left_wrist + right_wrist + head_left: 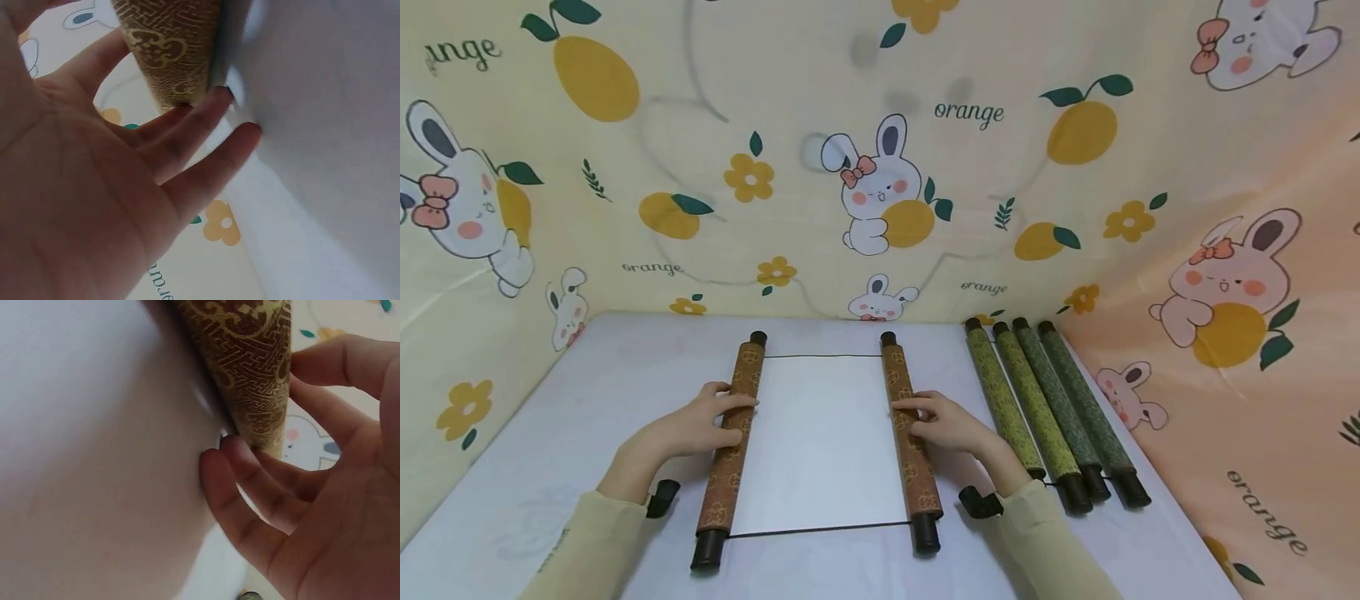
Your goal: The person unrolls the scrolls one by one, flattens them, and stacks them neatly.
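both hands, left (711, 421) and right (942, 421), flat with straight fingers on the brown scroll's two rollers (730, 450)

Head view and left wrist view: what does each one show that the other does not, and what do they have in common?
Only the head view shows the whole scroll: the right brown roller under the right hand, the white sheet between the rollers, and four green scrolls lying at the right on the table. Only the left wrist view shows the palm and the fingertips touching the roller from below, close up. Both show the left hand resting on the left brown roller and the cartoon-print cloth.
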The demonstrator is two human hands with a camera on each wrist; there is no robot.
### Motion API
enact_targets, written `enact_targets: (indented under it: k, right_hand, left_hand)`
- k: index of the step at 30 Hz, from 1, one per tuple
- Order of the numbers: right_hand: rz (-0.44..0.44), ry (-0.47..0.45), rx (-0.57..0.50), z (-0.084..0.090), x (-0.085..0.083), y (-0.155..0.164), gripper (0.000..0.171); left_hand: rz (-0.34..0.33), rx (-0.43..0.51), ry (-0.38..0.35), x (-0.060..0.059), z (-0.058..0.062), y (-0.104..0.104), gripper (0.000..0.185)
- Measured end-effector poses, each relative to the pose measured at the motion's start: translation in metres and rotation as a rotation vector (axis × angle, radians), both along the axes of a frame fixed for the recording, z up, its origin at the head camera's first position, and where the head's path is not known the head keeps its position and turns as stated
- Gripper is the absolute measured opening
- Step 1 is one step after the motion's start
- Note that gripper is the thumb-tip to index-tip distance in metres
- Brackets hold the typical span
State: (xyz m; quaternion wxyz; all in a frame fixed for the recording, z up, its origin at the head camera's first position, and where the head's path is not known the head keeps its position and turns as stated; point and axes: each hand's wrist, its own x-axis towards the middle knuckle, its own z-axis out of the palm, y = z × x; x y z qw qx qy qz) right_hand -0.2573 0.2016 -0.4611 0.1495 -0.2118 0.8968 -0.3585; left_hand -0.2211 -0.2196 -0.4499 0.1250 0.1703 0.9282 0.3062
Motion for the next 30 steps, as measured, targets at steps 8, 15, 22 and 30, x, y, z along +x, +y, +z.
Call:
enact_targets:
  k: [8, 15, 22, 30]
  right_hand:
    - [0.010, 0.077, 0.062, -0.002, 0.007, 0.012, 0.062]
    - [-0.108, 0.083, 0.111, -0.006, 0.022, 0.017, 0.085]
    - [-0.164, 0.090, 0.114, -0.008, 0.032, 0.023, 0.087]
    - [-0.205, 0.058, 0.040, -0.011, 0.036, 0.034, 0.083]
  left_hand:
    - [0.027, -0.048, 0.051, 0.002, -0.001, -0.001, 0.065]
    - [0.048, -0.095, 0.127, 0.007, -0.011, -0.001, 0.085]
    - [0.044, -0.064, 0.125, 0.010, -0.017, -0.002, 0.084]
    - [0.042, -0.010, 0.151, 0.015, -0.018, -0.007, 0.077]
